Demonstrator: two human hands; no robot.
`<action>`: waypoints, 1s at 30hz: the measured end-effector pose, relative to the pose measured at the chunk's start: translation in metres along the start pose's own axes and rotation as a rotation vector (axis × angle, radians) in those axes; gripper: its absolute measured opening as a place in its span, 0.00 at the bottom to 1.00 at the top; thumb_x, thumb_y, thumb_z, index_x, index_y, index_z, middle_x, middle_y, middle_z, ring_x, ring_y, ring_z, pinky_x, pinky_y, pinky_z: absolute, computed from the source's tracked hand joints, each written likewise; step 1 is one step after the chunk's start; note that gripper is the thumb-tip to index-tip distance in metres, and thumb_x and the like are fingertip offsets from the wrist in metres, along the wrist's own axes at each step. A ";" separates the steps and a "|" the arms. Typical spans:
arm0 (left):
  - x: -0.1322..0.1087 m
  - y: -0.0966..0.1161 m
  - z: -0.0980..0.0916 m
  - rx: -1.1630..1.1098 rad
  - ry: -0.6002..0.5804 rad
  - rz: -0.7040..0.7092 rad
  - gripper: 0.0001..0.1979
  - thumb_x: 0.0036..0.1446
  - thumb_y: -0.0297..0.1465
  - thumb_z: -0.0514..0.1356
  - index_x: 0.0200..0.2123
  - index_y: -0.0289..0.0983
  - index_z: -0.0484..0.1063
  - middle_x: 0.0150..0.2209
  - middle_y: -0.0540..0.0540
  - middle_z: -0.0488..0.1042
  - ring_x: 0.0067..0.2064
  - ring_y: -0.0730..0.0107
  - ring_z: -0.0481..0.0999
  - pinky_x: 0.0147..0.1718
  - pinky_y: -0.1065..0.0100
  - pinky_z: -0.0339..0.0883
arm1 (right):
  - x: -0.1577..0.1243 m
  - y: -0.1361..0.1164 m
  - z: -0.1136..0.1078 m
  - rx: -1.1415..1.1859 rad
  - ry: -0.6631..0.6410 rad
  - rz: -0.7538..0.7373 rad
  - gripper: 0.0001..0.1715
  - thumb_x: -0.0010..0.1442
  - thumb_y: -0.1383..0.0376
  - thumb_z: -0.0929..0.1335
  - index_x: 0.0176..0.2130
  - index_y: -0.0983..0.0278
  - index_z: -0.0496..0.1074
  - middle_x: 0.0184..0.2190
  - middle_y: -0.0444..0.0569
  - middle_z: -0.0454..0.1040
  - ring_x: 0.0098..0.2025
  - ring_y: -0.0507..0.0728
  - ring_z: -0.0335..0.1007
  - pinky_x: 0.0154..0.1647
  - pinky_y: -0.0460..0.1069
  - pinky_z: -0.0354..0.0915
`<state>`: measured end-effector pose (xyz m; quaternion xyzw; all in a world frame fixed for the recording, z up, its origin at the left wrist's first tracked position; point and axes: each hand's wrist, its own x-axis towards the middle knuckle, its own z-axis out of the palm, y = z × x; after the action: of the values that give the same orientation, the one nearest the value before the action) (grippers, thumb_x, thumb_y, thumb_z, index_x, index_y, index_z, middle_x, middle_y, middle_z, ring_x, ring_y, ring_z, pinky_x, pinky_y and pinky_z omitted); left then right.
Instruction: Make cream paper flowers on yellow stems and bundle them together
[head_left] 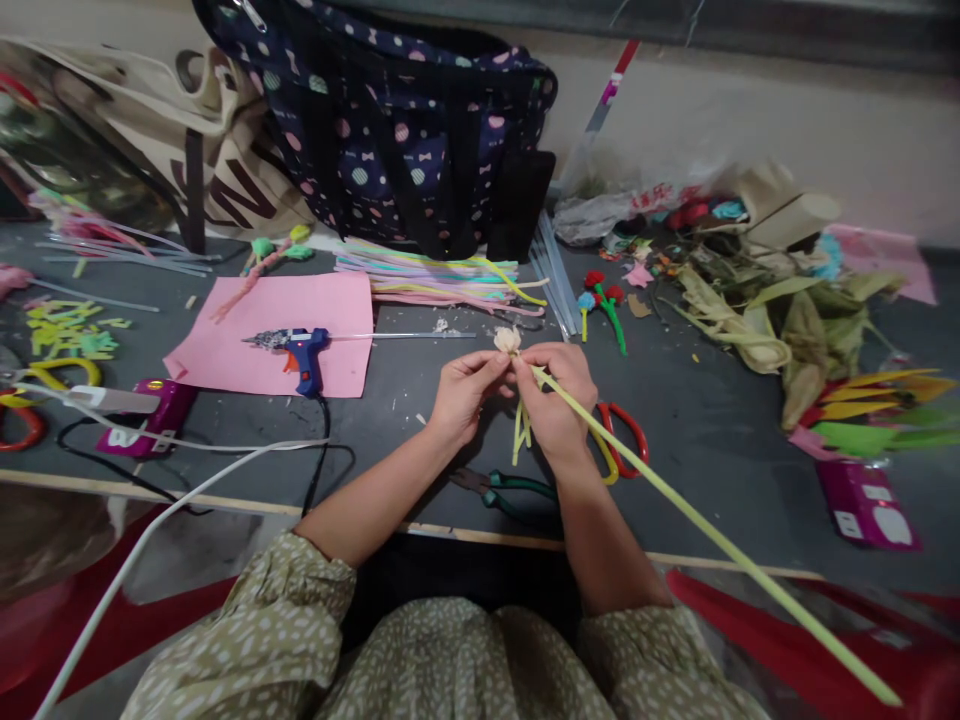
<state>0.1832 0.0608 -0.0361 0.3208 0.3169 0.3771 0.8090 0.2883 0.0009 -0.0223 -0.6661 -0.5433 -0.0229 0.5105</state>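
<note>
My left hand is closed, its thumb and finger pinching the base of a small cream flower. Beside it, my right hand is closed on a long yellow-green pipe cleaner that slants down to the lower right. The fingertips of both hands meet just under the flower, so the join there is hidden. Short bent yellow-green pieces hang below the hands. On the table under my wrists lie green-handled pliers and scissors with red and yellow handles, partly covered by my right hand.
A blue glue gun lies on a pink sheet, its cord running off the front edge. Behind are pastel pipe cleaners and a dark patterned bag. Dried husks and a purple box are at right.
</note>
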 end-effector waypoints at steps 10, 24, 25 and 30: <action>0.004 0.008 -0.005 -0.072 -0.085 -0.181 0.13 0.43 0.35 0.70 0.29 0.32 0.76 0.25 0.48 0.76 0.25 0.76 0.74 0.26 0.75 0.70 | 0.001 0.000 -0.005 -0.047 -0.083 -0.104 0.03 0.59 0.67 0.67 0.33 0.60 0.71 0.35 0.48 0.76 0.40 0.57 0.69 0.45 0.54 0.66; 0.004 0.008 -0.002 -0.068 0.021 -0.134 0.10 0.42 0.31 0.69 0.26 0.32 0.75 0.21 0.51 0.73 0.22 0.79 0.71 0.27 0.75 0.67 | 0.004 -0.007 -0.005 0.098 -0.057 0.117 0.04 0.57 0.64 0.69 0.29 0.60 0.73 0.31 0.46 0.75 0.37 0.56 0.71 0.42 0.53 0.68; 0.003 0.007 -0.001 -0.068 0.022 -0.118 0.09 0.42 0.31 0.69 0.26 0.32 0.75 0.20 0.51 0.72 0.22 0.80 0.70 0.27 0.75 0.67 | 0.003 -0.006 -0.004 0.134 -0.051 0.166 0.05 0.57 0.63 0.69 0.29 0.60 0.73 0.31 0.46 0.75 0.36 0.55 0.71 0.41 0.53 0.68; 0.000 0.006 0.002 -0.042 0.058 -0.012 0.08 0.41 0.31 0.70 0.24 0.33 0.75 0.21 0.51 0.73 0.22 0.80 0.70 0.27 0.75 0.66 | 0.003 0.002 0.005 0.519 -0.110 0.537 0.08 0.54 0.60 0.71 0.29 0.62 0.72 0.24 0.43 0.75 0.25 0.52 0.71 0.30 0.49 0.69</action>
<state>0.1823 0.0628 -0.0303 0.2908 0.3343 0.3882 0.8081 0.2880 0.0065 -0.0241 -0.6334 -0.3639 0.2860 0.6202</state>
